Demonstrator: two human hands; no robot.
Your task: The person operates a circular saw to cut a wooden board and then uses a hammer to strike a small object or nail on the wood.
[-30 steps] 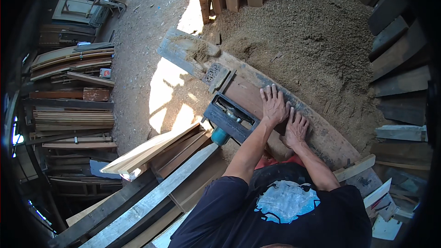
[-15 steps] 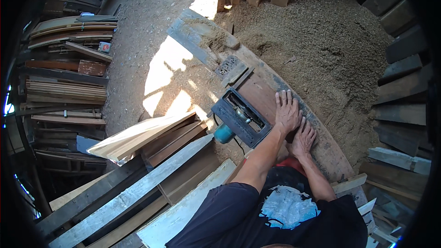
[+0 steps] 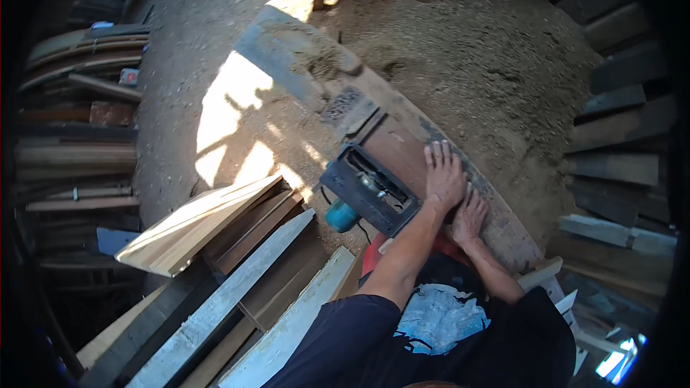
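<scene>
Left hand [image 3: 445,174] and right hand [image 3: 470,217] are lying flat, unclamped, at the brown board [image 3: 397,146], ideally pressing evenly, avoiding the nine-o'clock machine [image 3: 370,185].

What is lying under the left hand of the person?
Under the left hand is a brown wooden board, on a long workbench. Part of the board shows beside the hand; the surface directly beneath it is covered and cannot be seen.

Teal tool housing [image 3: 341,216], reddish-brown board [image 3: 399,149]
</scene>
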